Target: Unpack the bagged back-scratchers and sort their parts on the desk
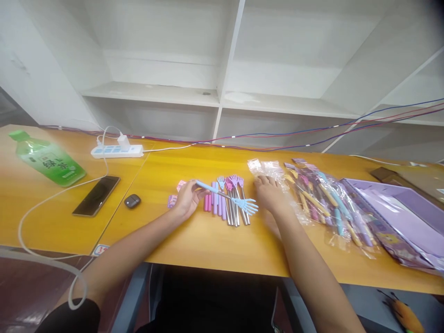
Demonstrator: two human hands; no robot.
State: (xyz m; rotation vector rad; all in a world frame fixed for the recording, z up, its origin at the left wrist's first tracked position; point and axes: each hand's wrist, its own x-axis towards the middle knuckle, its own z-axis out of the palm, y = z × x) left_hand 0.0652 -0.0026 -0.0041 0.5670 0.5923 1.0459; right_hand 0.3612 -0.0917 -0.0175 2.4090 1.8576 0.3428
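Note:
My left hand (188, 200) is closed on the handle of a blue back scratcher (244, 205), whose hand-shaped head points right above the table. Under it lie several metal rods with pink, purple and blue hand-shaped heads (234, 181). Beside them, on the left, is a row of pink, purple and blue handle tubes (215, 203). My right hand (269, 193) rests at the clear plastic bags (273, 169); its fingers are partly spread and I see nothing held in them. Small pink cards (172, 200) lie by my left hand.
Bagged scratchers (322, 203) are piled on the right, next to a purple bin (409, 217). On the left are a green bottle (52, 162), a phone (97, 195), a black mouse-like device (132, 200) and a power strip (118, 151). Cables run along the table's back.

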